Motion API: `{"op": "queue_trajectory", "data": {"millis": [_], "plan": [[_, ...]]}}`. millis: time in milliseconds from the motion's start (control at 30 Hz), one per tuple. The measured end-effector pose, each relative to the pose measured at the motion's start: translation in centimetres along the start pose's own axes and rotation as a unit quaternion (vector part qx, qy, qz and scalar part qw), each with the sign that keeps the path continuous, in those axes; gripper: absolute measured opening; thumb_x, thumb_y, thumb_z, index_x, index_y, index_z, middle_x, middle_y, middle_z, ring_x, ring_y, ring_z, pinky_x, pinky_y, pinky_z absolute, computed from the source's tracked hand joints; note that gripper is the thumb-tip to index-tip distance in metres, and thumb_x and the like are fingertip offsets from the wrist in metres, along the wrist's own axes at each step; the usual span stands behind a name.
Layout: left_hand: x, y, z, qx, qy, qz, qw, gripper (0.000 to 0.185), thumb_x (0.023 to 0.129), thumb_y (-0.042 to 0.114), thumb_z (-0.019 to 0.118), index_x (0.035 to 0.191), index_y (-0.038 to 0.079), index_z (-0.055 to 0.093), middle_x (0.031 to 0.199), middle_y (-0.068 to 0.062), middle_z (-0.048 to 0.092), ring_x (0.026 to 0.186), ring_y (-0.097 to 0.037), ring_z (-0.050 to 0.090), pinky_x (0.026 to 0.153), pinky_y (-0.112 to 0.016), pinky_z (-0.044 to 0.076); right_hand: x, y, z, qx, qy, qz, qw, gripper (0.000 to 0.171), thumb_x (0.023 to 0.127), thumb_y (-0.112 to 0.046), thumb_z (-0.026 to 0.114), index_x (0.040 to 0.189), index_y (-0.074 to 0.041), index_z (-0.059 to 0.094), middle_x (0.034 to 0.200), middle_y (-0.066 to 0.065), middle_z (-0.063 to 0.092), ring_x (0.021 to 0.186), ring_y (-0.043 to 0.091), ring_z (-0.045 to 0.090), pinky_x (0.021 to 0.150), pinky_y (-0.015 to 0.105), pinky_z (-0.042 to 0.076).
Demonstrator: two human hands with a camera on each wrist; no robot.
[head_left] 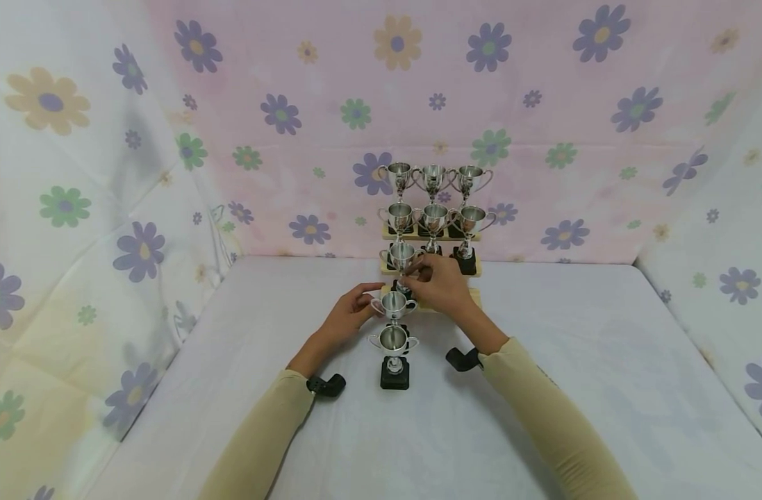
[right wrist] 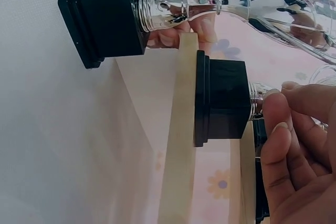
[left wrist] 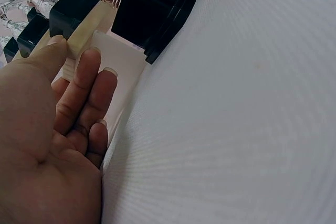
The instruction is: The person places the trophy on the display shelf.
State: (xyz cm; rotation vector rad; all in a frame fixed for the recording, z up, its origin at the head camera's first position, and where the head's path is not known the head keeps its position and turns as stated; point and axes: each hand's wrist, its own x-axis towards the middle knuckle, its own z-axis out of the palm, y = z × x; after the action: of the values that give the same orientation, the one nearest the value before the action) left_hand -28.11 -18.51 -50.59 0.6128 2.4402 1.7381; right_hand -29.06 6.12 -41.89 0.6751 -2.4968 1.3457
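Note:
A silver trophy cup (head_left: 403,257) with a black base stands on the left end of the lowest step of a pale wooden stand (head_left: 476,298). My right hand (head_left: 442,286) pinches its stem just above the base, as the right wrist view shows. With thumb and fingers on either side of the step's left end, my left hand (left wrist: 52,129) grips the stand beside that trophy's black base (left wrist: 76,11). Two more trophies stand in a line on the table in front: a nearer trophy (head_left: 393,340) and another trophy (head_left: 394,305) behind it, which partly hides the lowest step.
Three trophies stand on the stand's middle step, including one at the right (head_left: 471,221). Three more fill the top step, with a trophy (head_left: 433,179) at its centre. The white-covered table (head_left: 574,361) meets a flower-patterned cloth (head_left: 330,173) at the back.

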Motion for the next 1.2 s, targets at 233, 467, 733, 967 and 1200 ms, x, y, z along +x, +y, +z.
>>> {"op": "queue_trajectory", "data": {"millis": [233,467,733,967,1200], "plan": [[0.1,-0.1,0.0,0.003,-0.002,0.002,1.0000,0.047,0.110,0.016,0.061,0.156,0.012,0.051,0.104,-0.010,0.076,0.098,-0.019,0.072,0.099,-0.040,0.045,0.0,0.2,0.4,0.010,0.021,-0.012,1.000,0.014,0.090,-0.014,0.087,0.097,-0.005,0.080,0.093,0.008,0.077,0.068,0.016,0.070,0.061,0.029,0.054],[0.1,-0.2,0.0,-0.004,0.001,0.006,1.0000,0.046,0.110,0.014,0.061,0.155,0.011,0.052,0.104,-0.010,0.077,0.097,-0.017,0.072,0.094,-0.033,0.047,-0.2,0.4,0.8,0.028,0.031,-0.027,0.999,0.014,0.090,-0.012,0.086,0.098,-0.004,0.078,0.095,0.010,0.077,0.065,0.014,0.068,0.059,0.028,0.052],[0.2,-0.3,0.1,0.000,0.001,0.001,1.0000,0.046,0.110,0.015,0.061,0.155,0.012,0.052,0.105,-0.012,0.076,0.097,-0.017,0.072,0.096,-0.036,0.047,-0.3,0.6,1.0,0.033,0.036,-0.034,0.998,0.014,0.090,-0.012,0.086,0.098,-0.005,0.077,0.097,0.009,0.076,0.062,0.013,0.068,0.057,0.028,0.052],[0.1,-0.3,0.1,-0.008,0.003,0.000,1.0000,0.047,0.110,0.015,0.061,0.155,0.011,0.051,0.105,-0.012,0.076,0.101,-0.030,0.073,0.098,-0.036,0.047,-0.4,0.9,1.1,0.057,0.024,-0.037,0.997,0.018,0.091,-0.010,0.085,0.104,-0.003,0.074,0.107,0.011,0.075,0.066,0.014,0.072,0.060,0.027,0.054],[0.1,-0.2,0.0,-0.006,0.001,-0.002,1.0000,0.047,0.110,0.015,0.061,0.155,0.012,0.051,0.105,-0.011,0.076,0.101,-0.028,0.074,0.098,-0.036,0.048,-0.4,0.9,0.7,0.097,0.017,-0.045,0.994,0.024,0.091,-0.005,0.085,0.109,0.000,0.071,0.104,0.016,0.075,0.070,0.022,0.076,0.063,0.026,0.056]]}}
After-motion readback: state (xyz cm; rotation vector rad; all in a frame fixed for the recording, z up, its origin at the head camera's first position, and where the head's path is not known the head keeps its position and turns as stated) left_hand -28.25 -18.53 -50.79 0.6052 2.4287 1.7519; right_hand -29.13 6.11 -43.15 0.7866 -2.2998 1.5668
